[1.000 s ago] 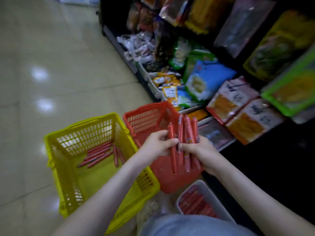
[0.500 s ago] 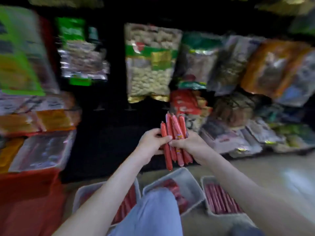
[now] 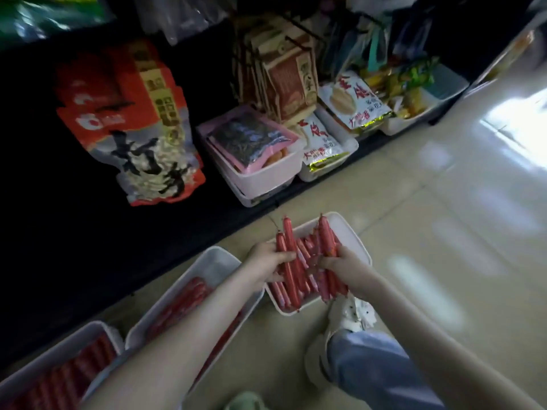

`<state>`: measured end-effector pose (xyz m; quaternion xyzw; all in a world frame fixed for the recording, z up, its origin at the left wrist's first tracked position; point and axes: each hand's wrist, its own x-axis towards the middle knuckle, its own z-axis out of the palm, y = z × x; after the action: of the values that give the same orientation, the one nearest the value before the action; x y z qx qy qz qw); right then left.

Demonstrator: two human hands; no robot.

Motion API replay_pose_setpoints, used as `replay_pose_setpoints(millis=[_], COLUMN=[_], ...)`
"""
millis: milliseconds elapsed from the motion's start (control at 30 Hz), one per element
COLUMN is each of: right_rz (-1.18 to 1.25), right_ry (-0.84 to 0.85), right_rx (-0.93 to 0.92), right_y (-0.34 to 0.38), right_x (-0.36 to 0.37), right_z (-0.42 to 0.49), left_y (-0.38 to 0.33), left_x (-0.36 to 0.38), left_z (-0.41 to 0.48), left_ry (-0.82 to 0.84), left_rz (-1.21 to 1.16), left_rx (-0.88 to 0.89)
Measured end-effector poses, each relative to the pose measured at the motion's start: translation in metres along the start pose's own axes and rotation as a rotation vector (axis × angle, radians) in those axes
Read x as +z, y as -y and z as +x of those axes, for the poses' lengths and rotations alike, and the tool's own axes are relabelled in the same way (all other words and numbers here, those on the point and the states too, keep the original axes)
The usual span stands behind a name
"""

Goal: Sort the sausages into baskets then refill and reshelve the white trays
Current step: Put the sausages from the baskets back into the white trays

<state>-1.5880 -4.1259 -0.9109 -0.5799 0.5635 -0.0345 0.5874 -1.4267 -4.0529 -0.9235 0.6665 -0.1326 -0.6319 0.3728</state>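
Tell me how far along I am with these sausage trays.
Done: three white trays on the floor hold sausages: left tray, middle tray, right tray. In hand: left hand and right hand each grip a bunch over the right tray. Left: no tray is on the shelf yet; the baskets are out of view.
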Motion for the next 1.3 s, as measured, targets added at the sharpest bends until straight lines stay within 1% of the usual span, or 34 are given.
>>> replay_pose_setpoints(millis=[100, 200, 267, 367, 433, 467, 533, 567, 600, 667, 700, 733, 800, 833, 867, 967, 1000, 1033, 1067, 1133, 1167, 1233, 1300], right_rz=[-0.002, -0.138, -0.214, -0.327, -0.356, -0.374, -0.462, -0.536, -0.618, -0.744, -0.762, -0.735, -0.591, -0.563, -0.578, -0.744, -0.792, -0.81, -0.806, -0.776, -0.756, -0.714, -0.785], right_ry=[-0.121, -0.136, -0.131, -0.185, -0.208, -0.186, -0.096, -0.066, -0.064, -0.109, -0.135, -0.155, -0.181, -0.166, -0.129, 0.022, 0.041, 0.008, -0.048, -0.121, -0.122, -0.072, -0.012], right_rx=[0.066, 0.143, 0.163, 0.098, 0.0, -0.057, -0.107, -0.092, -0.084, -0.094, -0.083, -0.048, 0.072, 0.089, 0.053, -0.181, -0.208, -0.185, -0.116, 0.029, 0.059, 0.051, -0.001], right_y=[-0.05, -0.096, -0.111, -0.122, -0.128, -0.133, -0.145, -0.148, -0.152, -0.158, -0.162, -0.162, -0.163, -0.165, -0.165, -0.173, -0.176, -0.179, -0.182, -0.179, -0.177, -0.172, -0.169], right_x=[-0.032, -0.053, -0.055, -0.045, -0.033, -0.027, -0.013, -0.006, 0.001, 0.012, 0.017, 0.02, 0.019, 0.017, 0.014, 0.004, 0.002, -0.001, -0.002, -0.001, 0.001, 0.01, 0.022], right_z=[0.051, 0.096, 0.117, 0.147, 0.164, 0.171, 0.181, 0.182, 0.182, 0.182, 0.184, 0.185, 0.191, 0.194, 0.192, 0.18, 0.179, 0.18, 0.183, 0.19, 0.192, 0.191, 0.183], left_y=[0.025, 0.053, 0.07, 0.091, 0.102, 0.106, 0.11, 0.111, 0.111, 0.111, 0.115, 0.121, 0.131, 0.135, 0.137, 0.139, 0.14, 0.141, 0.14, 0.14, 0.14, 0.14, 0.141], left_x=[0.017, 0.026, 0.031, 0.037, 0.041, 0.041, 0.044, 0.046, 0.049, 0.051, 0.049, 0.046, 0.04, 0.038, 0.036, 0.036, 0.036, 0.038, 0.04, 0.045, 0.048, 0.051, 0.054], left_z=[0.057, 0.104, 0.13, 0.158, 0.171, 0.176, 0.177, 0.175, 0.172, 0.168, 0.17, 0.175, 0.182, 0.185, 0.185, 0.185, 0.186, 0.187, 0.188, 0.192, 0.193, 0.195, 0.194], left_ry=[-0.075, -0.187, -0.267, -0.381, -0.468, -0.508, -0.528, -0.519, -0.506, -0.454, -0.386, -0.289, -0.083, -0.019, 0.012, 0.006, -0.014, -0.024, -0.019, 0.003, 0.005, -0.004, -0.023], left_rz=[0.006, -0.002, 0.007, 0.078, 0.174, 0.25, 0.435, 0.573, 0.768, 1.199, 1.339, 1.416, 1.474, 1.486, 1.494, 1.523, 1.532, 1.531, 1.527, 1.521, 1.518, 1.525, 1.522], left_rx=[-0.117, -0.216, -0.247, -0.243, -0.215, -0.184, -0.115, -0.076, -0.02, 0.142, 0.206, 0.224, 0.188, 0.169, 0.165, 0.231, 0.281, 0.332, 0.37, 0.376, 0.363, 0.341, 0.333])
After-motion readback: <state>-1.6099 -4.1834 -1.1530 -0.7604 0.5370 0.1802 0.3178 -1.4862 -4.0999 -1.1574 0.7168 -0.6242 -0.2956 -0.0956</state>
